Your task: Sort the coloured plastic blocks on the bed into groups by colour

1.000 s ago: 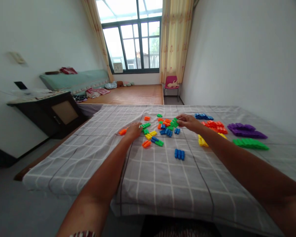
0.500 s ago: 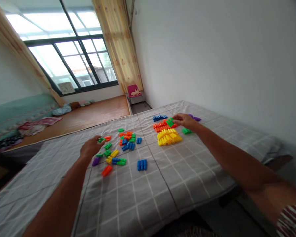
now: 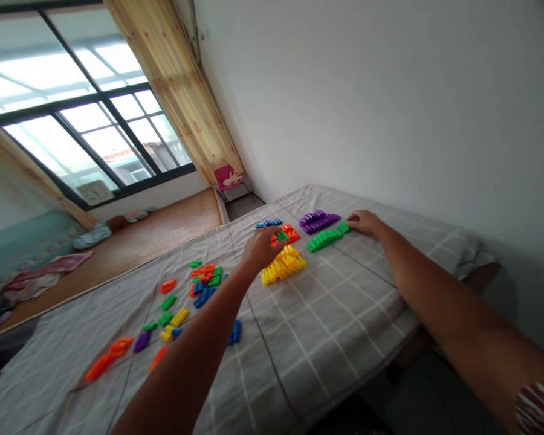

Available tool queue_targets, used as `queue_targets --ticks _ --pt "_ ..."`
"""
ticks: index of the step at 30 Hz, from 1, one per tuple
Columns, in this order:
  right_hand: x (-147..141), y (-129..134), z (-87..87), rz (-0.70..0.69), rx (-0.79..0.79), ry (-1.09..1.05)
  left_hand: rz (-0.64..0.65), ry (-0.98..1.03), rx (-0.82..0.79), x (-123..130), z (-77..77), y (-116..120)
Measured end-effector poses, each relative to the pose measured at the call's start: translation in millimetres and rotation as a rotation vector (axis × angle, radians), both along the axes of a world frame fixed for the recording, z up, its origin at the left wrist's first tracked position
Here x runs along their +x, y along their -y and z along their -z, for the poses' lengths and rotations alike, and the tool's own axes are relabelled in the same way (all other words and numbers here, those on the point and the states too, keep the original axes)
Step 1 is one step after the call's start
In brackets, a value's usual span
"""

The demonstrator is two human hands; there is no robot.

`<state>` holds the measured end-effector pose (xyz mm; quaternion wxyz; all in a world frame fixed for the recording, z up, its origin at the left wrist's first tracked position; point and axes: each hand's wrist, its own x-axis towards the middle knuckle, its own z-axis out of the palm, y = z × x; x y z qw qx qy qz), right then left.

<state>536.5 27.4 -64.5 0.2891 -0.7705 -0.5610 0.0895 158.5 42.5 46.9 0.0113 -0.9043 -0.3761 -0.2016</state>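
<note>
My left hand (image 3: 259, 246) reaches over the sorted groups, its fingers and thumb closed on a green plastic block (image 3: 281, 236). Right behind it are the orange blocks (image 3: 292, 232), partly covered by the hand, and the blue row (image 3: 268, 223). Below its fingertips lies the yellow stack (image 3: 284, 266). My right hand (image 3: 365, 222) pinches another green block (image 3: 344, 227) at the far end of the green row (image 3: 325, 240). Beyond that row sits the purple group (image 3: 318, 221).
Loose mixed blocks (image 3: 204, 281) lie scattered on the left of the grey checked cloth (image 3: 317, 326). Orange pieces (image 3: 110, 357) are nearer the left edge. The white wall (image 3: 367, 109) runs along the right; a pink chair (image 3: 226, 176) stands beyond the far edge.
My left hand has moved right, from the loose blocks to the sorted groups, carrying a green block. My right hand has brought its green block to the green row. The view has turned right.
</note>
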Motion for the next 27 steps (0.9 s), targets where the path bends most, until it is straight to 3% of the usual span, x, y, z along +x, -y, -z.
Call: queue_targets --ticks 4,9,19,27 --pt "-2 1 -0.3 -0.056 -0.035 0.08 0.075 -0.009 -0.037 61 12.4 3" --pt "-6 5 -6.9 -0.06 -0.041 0.111 0.091 -0.027 -0.106 108 29.1 0" --pt "-13 11 -13.5 0.024 -0.111 0.15 0.094 -0.076 -0.11 156 46.2 -14" --pt "-15 12 -16.7 0.006 -0.086 0.161 0.088 -0.166 -0.127 185 53.0 -8"
